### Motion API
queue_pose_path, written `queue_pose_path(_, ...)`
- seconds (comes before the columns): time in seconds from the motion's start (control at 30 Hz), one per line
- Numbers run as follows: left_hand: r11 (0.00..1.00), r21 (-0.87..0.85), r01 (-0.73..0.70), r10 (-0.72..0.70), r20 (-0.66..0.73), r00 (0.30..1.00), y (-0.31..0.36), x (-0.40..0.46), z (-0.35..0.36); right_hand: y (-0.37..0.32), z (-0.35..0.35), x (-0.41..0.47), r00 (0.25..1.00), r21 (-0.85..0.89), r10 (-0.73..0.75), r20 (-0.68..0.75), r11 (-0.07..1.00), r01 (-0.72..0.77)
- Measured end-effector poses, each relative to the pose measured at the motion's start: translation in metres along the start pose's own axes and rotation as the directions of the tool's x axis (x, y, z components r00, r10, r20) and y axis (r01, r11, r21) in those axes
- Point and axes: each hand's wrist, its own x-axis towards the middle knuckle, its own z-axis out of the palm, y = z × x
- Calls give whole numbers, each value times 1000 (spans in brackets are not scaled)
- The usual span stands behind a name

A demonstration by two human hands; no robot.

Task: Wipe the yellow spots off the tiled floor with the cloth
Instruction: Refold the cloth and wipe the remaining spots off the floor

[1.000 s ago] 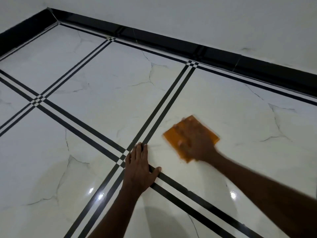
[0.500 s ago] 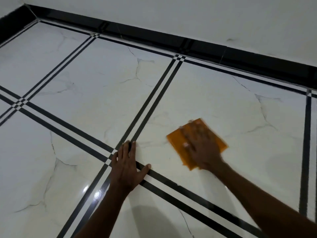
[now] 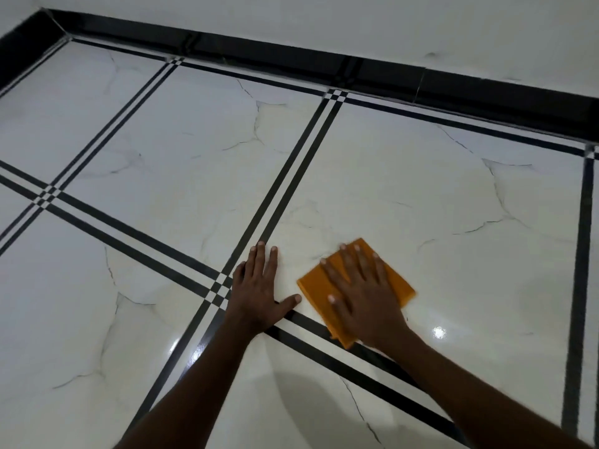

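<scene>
The floor (image 3: 162,157) is glossy white marble-look tile crossed by paired black bands, with a black skirting (image 3: 291,56) along the far wall; the left hand (image 3: 259,293) lies flat near the band crossing, fingers straight and close together, thumb out to the side, bracing and holding nothing; just to its right, apart from it, the orange cloth (image 3: 398,283) lies folded on the tile, its near corner over a black band; the right hand (image 3: 359,293) presses on it from above, fingers spread and straight, so this grip is a flat press, not a pinch; no yellow spots show on the bare tile; any left are probably under the cloth or too faint to see.
</scene>
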Motion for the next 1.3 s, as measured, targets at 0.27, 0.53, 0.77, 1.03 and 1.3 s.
queue_pose_path(0.27, 1000, -3, -22, 22, -67, 997, -3, -2, 4, 101, -29, 86, 919, 44, 385, -87, 923, -383)
queue_pose_path(0.53, 996, -28, 89, -90, -31, 995, -34, -17, -6, -22, -4, 59, 997, 56, -71, 1, 996, 71)
queue_pose_path(0.77, 992, -78, 96, -97, -8, 995, -42, -31, -4, -1, -28, 178, 983, 72, 183, 4, 980, -183)
queue_pose_path(1.03, 996, -82, 33, -32, 15, 999, -24, -46, -8, -30, 4, 51, 994, 1, -109, -30, 994, 109)
queue_pose_path(1.3, 991, -132, 34, -39, -36, 999, 33, -12, 8, 72, -23, 92, 845, 64, 523, -113, 852, -519)
